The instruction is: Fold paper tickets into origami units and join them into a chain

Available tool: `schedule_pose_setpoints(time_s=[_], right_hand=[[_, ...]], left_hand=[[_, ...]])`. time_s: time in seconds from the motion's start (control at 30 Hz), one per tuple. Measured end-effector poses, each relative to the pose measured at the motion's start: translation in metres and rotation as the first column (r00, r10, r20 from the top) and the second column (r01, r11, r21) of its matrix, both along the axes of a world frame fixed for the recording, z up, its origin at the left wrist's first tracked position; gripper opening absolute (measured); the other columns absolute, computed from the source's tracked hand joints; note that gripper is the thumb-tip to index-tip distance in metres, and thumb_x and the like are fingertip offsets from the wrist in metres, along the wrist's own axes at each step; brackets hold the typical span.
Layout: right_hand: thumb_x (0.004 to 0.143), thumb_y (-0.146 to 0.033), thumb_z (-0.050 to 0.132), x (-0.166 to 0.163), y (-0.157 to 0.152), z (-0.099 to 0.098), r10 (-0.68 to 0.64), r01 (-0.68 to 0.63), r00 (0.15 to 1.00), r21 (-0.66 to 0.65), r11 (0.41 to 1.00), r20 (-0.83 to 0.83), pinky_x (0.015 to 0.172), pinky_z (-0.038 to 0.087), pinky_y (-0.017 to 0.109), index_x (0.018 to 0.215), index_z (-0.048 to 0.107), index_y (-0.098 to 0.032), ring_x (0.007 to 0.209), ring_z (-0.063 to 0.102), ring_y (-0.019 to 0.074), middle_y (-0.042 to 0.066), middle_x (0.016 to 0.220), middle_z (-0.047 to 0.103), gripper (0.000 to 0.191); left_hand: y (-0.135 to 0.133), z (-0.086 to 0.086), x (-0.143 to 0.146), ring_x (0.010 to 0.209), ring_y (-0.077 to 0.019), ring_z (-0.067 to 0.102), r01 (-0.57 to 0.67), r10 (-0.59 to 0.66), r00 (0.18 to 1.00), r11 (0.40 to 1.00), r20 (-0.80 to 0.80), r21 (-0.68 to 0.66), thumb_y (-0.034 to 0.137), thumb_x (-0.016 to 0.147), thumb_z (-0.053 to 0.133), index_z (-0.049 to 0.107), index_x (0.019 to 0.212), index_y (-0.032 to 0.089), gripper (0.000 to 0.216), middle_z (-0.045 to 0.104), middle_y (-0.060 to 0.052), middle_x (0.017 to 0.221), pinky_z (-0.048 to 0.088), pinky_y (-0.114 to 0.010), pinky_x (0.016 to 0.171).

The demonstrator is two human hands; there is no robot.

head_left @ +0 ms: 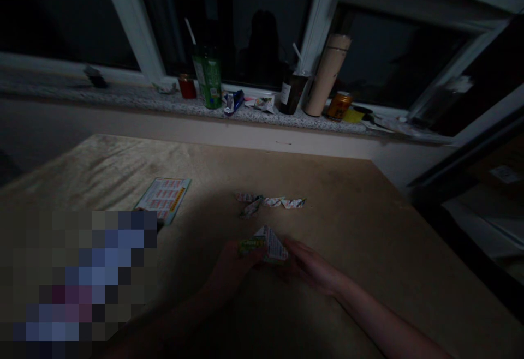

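Note:
In dim light, both hands meet low in the middle of a tan table (347, 206). My left hand (231, 269) and my right hand (309, 266) pinch a small folded piece of printed paper (268, 241) from either side, fingers closed on its edges. A little beyond it lie several small folded paper pieces (268, 203) in a row. A stack of printed sheets (164, 199) rests to the left.
A stone windowsill (123, 97) runs along the back with a green bottle (208, 78), a red jar (187, 86), a dark bottle (291, 91), a tall beige tumbler (326, 75), an orange can (339, 106) and wrappers. Dark window panes stand behind.

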State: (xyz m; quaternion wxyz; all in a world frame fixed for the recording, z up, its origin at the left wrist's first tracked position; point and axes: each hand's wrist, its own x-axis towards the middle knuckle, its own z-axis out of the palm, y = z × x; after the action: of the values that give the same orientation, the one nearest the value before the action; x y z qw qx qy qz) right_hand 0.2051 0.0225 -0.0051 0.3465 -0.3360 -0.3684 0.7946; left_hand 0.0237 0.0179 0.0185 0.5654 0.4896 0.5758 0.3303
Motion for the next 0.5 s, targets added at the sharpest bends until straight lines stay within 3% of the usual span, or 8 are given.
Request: schedule_pose_setpoints(time_s=[0.17,0.33,0.5], right_hand=[[0.078,-0.055,0.055,0.003,0.001,0.003,-0.025,-0.020,0.981,0.230,0.973,0.192,0.055,0.038,0.024,0.075,0.064,-0.018,0.058,0.046,0.0123,0.000,0.067,0.056,0.038],[0.083,-0.056,0.045,0.002,0.005,0.008,-0.035,-0.131,0.940,0.453,0.882,0.340,0.056,0.034,0.024,0.071,0.055,-0.017,0.058,0.040,0.0116,-0.001,0.065,0.048,0.042],[0.087,-0.049,0.044,0.003,0.006,0.011,-0.102,-0.191,0.888,0.562,0.805,0.448,0.051,0.028,0.022,0.065,0.046,-0.018,0.057,0.033,0.0103,-0.004,0.062,0.037,0.039]], left_hand=[[-0.001,0.004,0.001,0.058,-0.0191,0.061,-0.034,0.034,0.999,0.999,-0.014,-0.015,0.040,0.067,0.063,0.069,0.063,0.015,0.026,0.068,0.000,0.059,0.044,-0.023,0.052],[0.000,0.002,0.001,0.058,-0.0192,0.061,-0.040,0.040,0.999,0.999,-0.024,-0.018,0.041,0.066,0.064,0.069,0.062,0.015,0.027,0.067,0.000,0.056,0.043,-0.023,0.051],[0.000,0.001,0.000,0.057,-0.0185,0.060,-0.039,0.039,0.999,0.999,-0.038,-0.011,0.041,0.067,0.064,0.068,0.063,0.014,0.027,0.066,0.001,0.057,0.041,-0.022,0.050]])
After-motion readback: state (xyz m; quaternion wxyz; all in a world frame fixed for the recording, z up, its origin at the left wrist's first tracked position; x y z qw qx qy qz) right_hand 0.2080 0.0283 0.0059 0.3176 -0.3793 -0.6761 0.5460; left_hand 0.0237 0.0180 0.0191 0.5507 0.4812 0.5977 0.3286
